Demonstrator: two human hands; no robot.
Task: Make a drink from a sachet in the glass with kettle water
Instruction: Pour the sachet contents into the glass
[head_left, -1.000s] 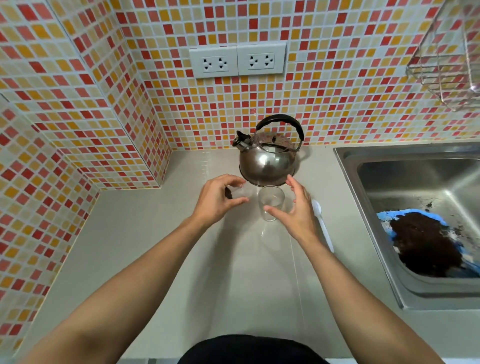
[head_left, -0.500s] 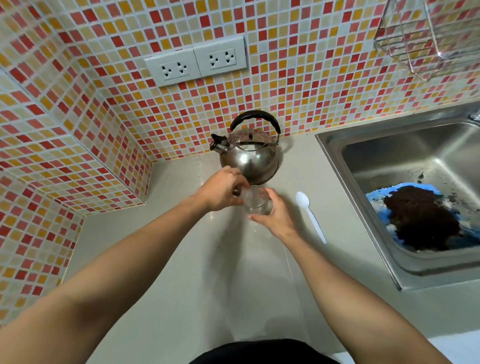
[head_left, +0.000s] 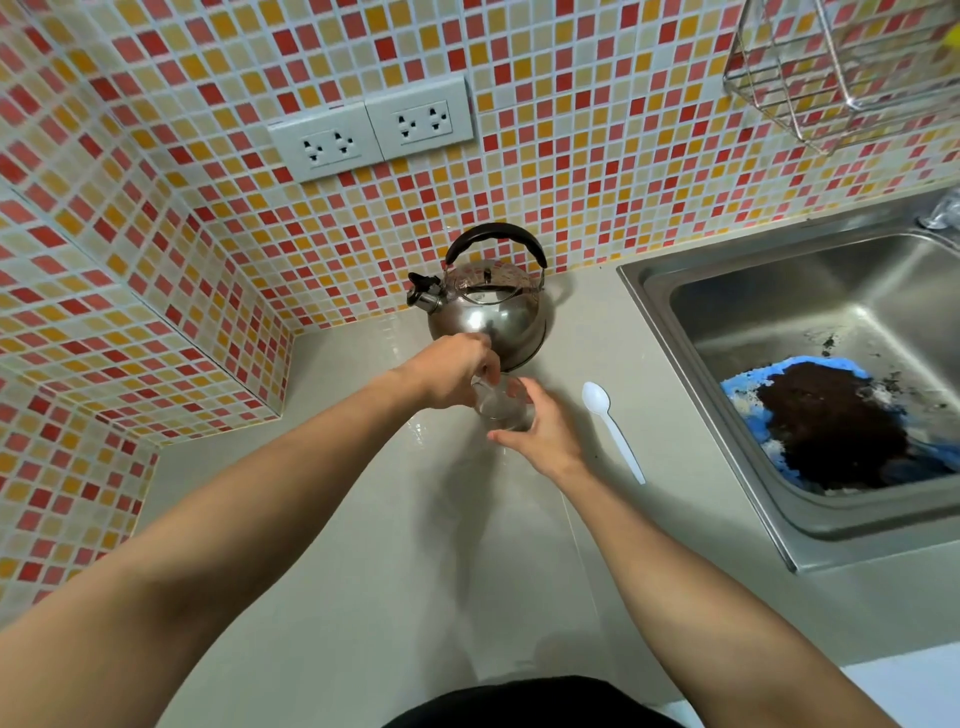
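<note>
Fingers (head_left: 485, 364) of the left hand (head_left: 452, 376) are bunched together over the mouth of the glass (head_left: 503, 410); whether a sachet is pinched there cannot be told. From the other side the glass is clasped by the right hand (head_left: 545, 434), thumb at its near wall. It is stood on the counter (head_left: 363, 519), just before the kettle (head_left: 488, 306). A white spoon (head_left: 612, 428) is laid to the right, near the sink (head_left: 753, 499). The glass's contents are blurred; the rack (head_left: 852, 67) is cut off.

Right hand (head_left: 545, 434) cups glass (head_left: 503, 405) on counter (head_left: 363, 519); left hand (head_left: 452, 376) over rim, kettle (head_left: 488, 306) just behind.
</note>
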